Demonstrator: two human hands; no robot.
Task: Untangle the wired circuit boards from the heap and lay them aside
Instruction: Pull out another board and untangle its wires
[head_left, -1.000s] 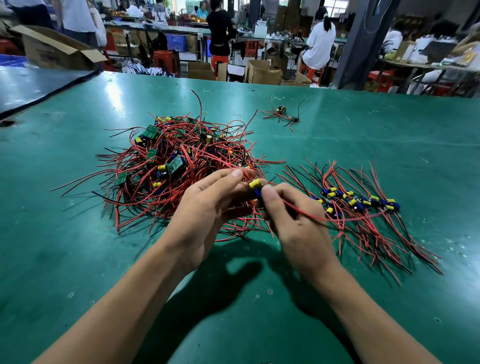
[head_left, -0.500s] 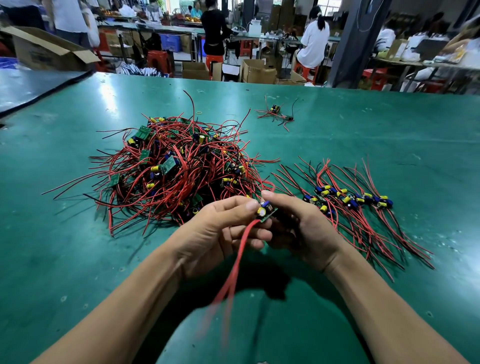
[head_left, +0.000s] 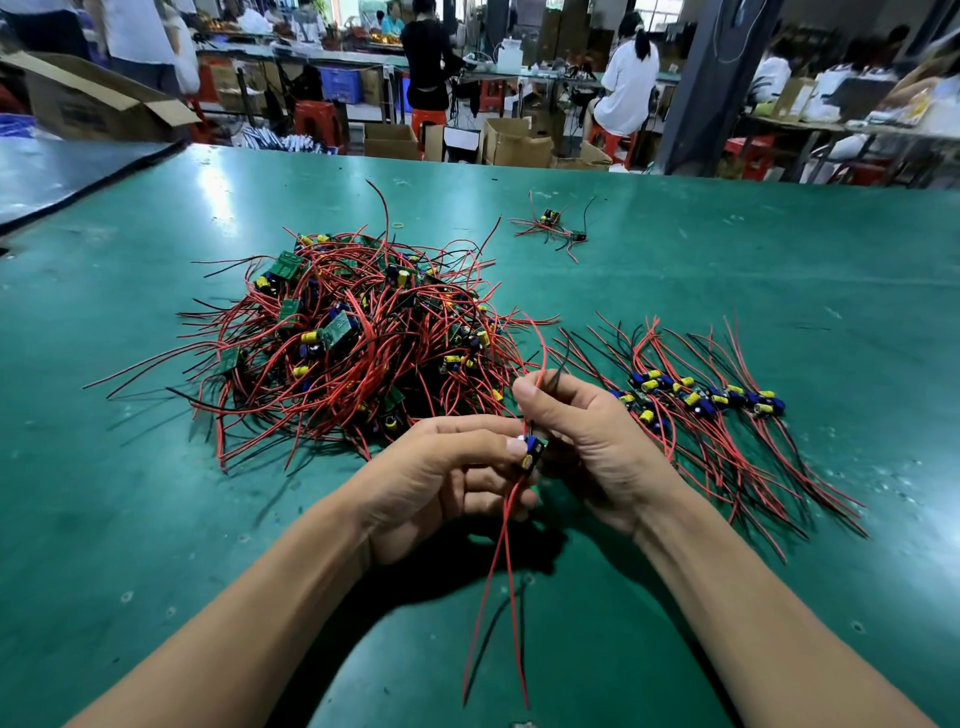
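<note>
Circuit board (head_left: 531, 451) in left hand (head_left: 436, 473), its wires (head_left: 543, 358) in right hand (head_left: 597, 447)

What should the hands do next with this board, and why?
Probably lay the board in the row on the right: the left hand pinches it, the right hand holds its upper wires, and it looks free of the heap.

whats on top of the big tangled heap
Green circuit boards and yellow capacitors sit among red wires atop the heap; whatever lies deeper is covered.
</note>
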